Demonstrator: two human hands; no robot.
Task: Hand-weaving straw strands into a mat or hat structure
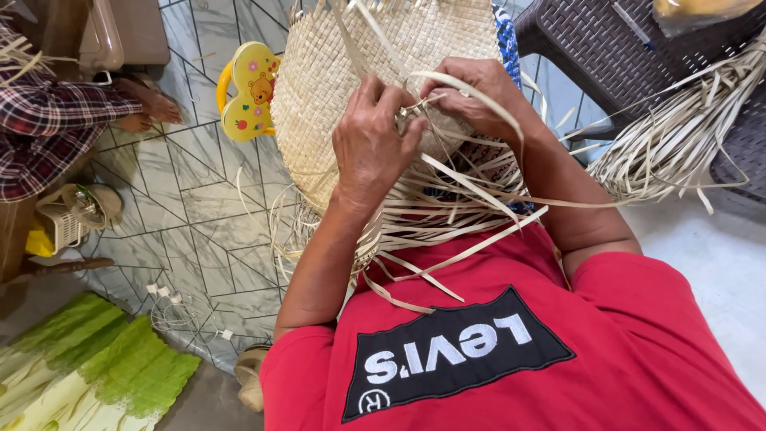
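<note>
Left hand: fingers curled nearly closed, tips pinching pale flat weaving strips against the lower edge of the woven mat. Back of hand faces the camera.

Right hand: at 2 o'clock from the left hand, just beside it. Fingers bent over and pressed onto the mat edge, gripping a strip that loops over the knuckles. Both hands touch the work; fingertips of the two nearly meet.

Woven mat: tan, checker-plaited, extends from the hands toward 12 o'clock, out of frame at top. Loose unwoven strip ends fan out below the hands toward 6 o'clock, across the lap and red shirt.

Surroundings: grey patterned tiled floor at 9 o'clock. Yellow plastic toy on the floor, just left of the mat. Bundle of spare strips at 3 o'clock, lying against a dark brown woven-pattern plastic chair. Another person in a plaid sleeve at 10 o'clock. Green leaf-print floor mat at 8 o'clock; white cable near it.
</note>
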